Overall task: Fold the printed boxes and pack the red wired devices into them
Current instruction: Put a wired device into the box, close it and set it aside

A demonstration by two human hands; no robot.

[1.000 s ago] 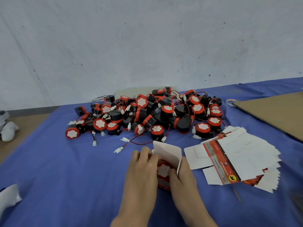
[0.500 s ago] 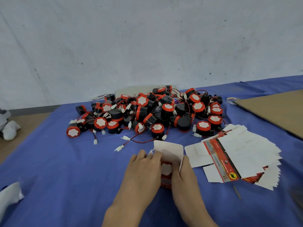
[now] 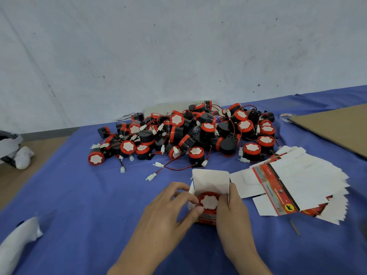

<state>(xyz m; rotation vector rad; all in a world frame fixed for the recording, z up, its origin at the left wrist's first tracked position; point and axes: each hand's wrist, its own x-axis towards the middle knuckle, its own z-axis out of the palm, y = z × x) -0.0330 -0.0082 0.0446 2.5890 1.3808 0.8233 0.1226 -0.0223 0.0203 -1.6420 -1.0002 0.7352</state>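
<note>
Hands, left (image 3: pixel 168 212), right (image 3: pixel 234 217), hold one box (image 3: pixel 210 181), one device (image 3: pixel 208 200).

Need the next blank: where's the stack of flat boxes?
Head view, right side: the stack of flat boxes lies on the blue cloth, just right of the right hand.

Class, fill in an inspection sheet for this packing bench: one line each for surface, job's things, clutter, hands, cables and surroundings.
Surface: blue cloth spread under everything.
Job's things: open box with one red device inside; device pile behind it; flat box stack to its right.
Clutter: white bundle at lower left; cardboard sheet at far right.
Hands: left hand and right hand both grip the open box's sides.
Cables: red-black leads with white plugs trail from the pile.
Surroundings: scuffed white wall behind.
</note>
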